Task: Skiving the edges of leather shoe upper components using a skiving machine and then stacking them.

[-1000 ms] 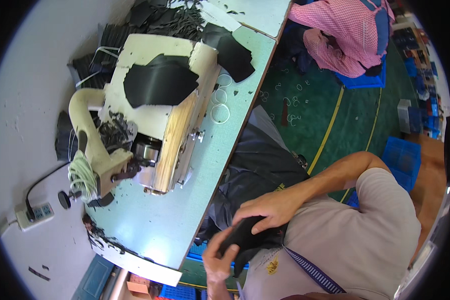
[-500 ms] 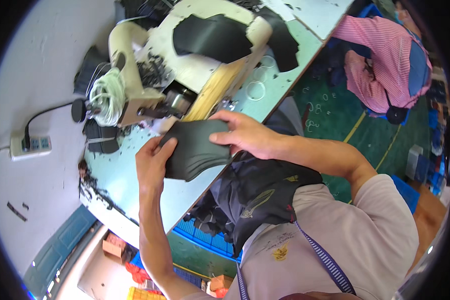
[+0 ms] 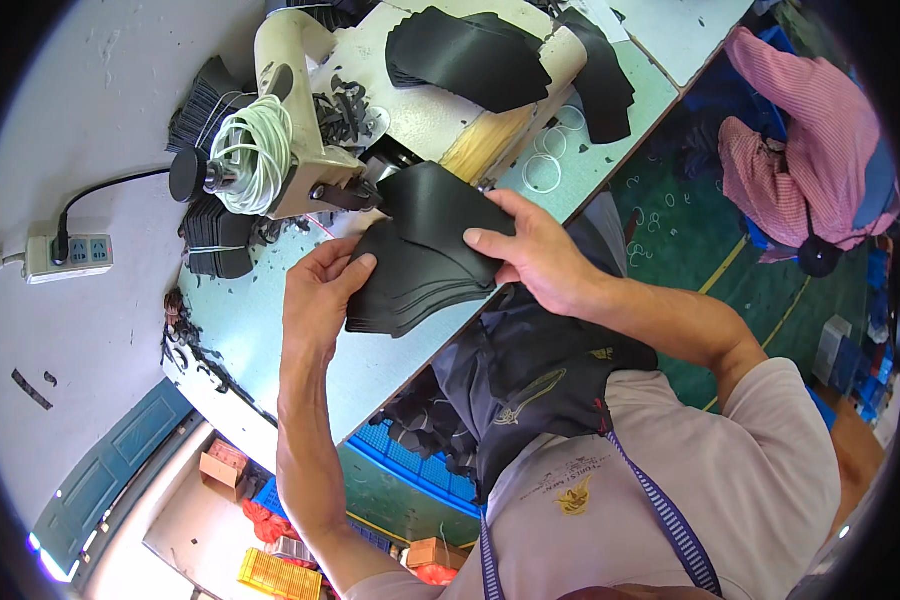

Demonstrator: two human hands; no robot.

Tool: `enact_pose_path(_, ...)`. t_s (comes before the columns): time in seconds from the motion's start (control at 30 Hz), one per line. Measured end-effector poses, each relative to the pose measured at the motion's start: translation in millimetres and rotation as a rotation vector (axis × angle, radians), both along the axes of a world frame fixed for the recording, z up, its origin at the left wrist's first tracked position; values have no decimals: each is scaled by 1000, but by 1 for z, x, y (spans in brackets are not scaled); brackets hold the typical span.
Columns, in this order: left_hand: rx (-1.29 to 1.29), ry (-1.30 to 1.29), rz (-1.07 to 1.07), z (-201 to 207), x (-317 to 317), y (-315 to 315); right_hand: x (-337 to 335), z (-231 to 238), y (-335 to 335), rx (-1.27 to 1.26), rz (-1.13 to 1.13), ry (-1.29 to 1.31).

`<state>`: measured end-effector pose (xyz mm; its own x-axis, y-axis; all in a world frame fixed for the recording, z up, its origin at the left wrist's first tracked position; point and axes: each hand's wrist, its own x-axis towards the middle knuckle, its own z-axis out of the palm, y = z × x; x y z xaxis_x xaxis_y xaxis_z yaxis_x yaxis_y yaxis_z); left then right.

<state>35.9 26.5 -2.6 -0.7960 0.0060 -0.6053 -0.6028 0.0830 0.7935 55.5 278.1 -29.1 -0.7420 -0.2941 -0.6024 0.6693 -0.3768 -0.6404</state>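
My left hand (image 3: 320, 295) grips the left edge of a stack of black, flat, flexible cut pieces (image 3: 410, 290), thumb on top. The right side is in my right hand (image 3: 545, 252), its thumb pressed on the upper surface. One top piece (image 3: 438, 205) lies askew over the others, its far end close under the head of a cream machine (image 3: 315, 180). The lower edges of the pieces are fanned in steps. Both hands are above the pale table (image 3: 280, 350), near its front edge.
A bundle of pale loops (image 3: 255, 155) hangs on the machine's knob. More black pieces (image 3: 465, 55) lie on its bed. Tied black stacks (image 3: 218, 237) and scraps sit by the wall. White rings (image 3: 542, 173) lie right of the machine. A person in pink (image 3: 810, 140) sits at right.
The top piece has slid and turned toward the machine, apart from the rest of the stack. My right hand has moved away from my left one. The whole view has shifted a little.
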Motion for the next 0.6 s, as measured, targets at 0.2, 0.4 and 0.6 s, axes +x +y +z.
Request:
enact_pose_path(0.2, -446, -137, -258, 5, -17, 5, -1, -3, -1, -23, -83, -28)
enact_pose_path(0.4, -49, -35, -39, 2, 0, -1, 4, 1, -1, -9, -88, -17)
enact_pose_path(0.6, -440, -48, -182, -1, -11, 1, -1, 5, -4, -43, -176, 7)
